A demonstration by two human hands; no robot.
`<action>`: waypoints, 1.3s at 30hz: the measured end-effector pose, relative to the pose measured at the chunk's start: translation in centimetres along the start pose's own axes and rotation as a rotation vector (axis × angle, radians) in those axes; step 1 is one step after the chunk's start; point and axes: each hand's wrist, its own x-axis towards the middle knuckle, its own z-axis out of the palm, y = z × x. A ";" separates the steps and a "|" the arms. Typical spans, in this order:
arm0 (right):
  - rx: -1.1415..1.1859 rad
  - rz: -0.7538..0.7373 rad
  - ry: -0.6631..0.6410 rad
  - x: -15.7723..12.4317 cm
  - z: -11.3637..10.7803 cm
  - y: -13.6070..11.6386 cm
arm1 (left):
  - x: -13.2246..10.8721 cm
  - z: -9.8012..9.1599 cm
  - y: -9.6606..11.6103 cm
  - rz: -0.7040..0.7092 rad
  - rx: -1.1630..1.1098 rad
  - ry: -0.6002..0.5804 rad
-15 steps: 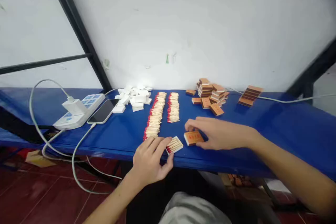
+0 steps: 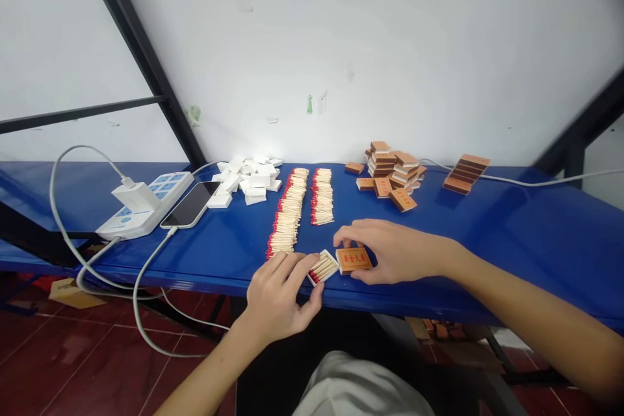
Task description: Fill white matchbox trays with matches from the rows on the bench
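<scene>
Checking the near edge of the bench point(image 2: 487, 234), the inspector asks: "What has each hand got?"

"The left hand point(image 2: 280, 292) is pinched on a match tray point(image 2: 323, 267), filled, red heads toward the person. The right hand point(image 2: 394, 250) is closed, thumb and fingers, on an orange sleeve point(image 2: 353, 259). Tray and sleeve lie flat, just beside each other, corners nearly touching."

"Alignment?"

"The tray sits askew to the sleeve. In my judgement it should be squared to the sleeve's open end and kept flat on the bench so no stick rides up. The grip on the sleeve should stay light, or its mouth may flatten."

"Surroundings?"

"Two rows of loose matches point(image 2: 290, 211) lie just behind the hands. White trays point(image 2: 248, 183) are heaped at the rear left, orange boxes point(image 2: 392, 172) at the rear right. A phone point(image 2: 192, 205) lies well clear."
</scene>
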 end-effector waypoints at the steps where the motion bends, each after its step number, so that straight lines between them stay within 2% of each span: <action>1: -0.034 -0.010 0.010 0.0 0.1 0.0 | 0.0 0.0 0.0 -0.001 0.000 -0.001; 7: -0.253 -0.128 0.052 0.5 0.8 0.2 | 0.0 0.0 0.0 0.006 -0.005 0.008; 9: -0.341 -0.115 0.062 0.7 0.9 0.6 | 0.0 0.0 0.0 0.020 0.000 0.013; 12: -0.441 -0.013 0.089 0.7 0.7 1.8 | 0.0 0.1 0.1 0.031 0.012 0.027; 16: -0.403 0.054 0.150 0.6 0.6 3.0 | -0.1 0.2 0.1 0.035 0.011 0.017; 19: -0.383 0.015 0.220 1.0 1.1 2.7 | -0.1 0.2 0.0 0.049 0.012 0.004; 24: -0.390 -0.071 0.266 2.0 2.7 1.4 | 0.0 0.0 0.0 0.058 0.026 -0.006; 29: -0.482 0.043 0.263 2.2 3.2 1.3 | 0.0 0.0 0.1 0.062 0.041 -0.003; 33: -0.583 0.132 0.224 2.1 2.9 2.2 | 0.0 0.1 0.0 0.069 0.047 0.000; 36: -0.565 0.164 0.198 2.0 2.6 3.2 | 0.0 0.1 -0.1 0.069 0.047 -0.002; 39: -0.558 0.176 0.257 2.1 2.4 3.4 | -0.1 0.2 -0.1 0.071 0.045 0.000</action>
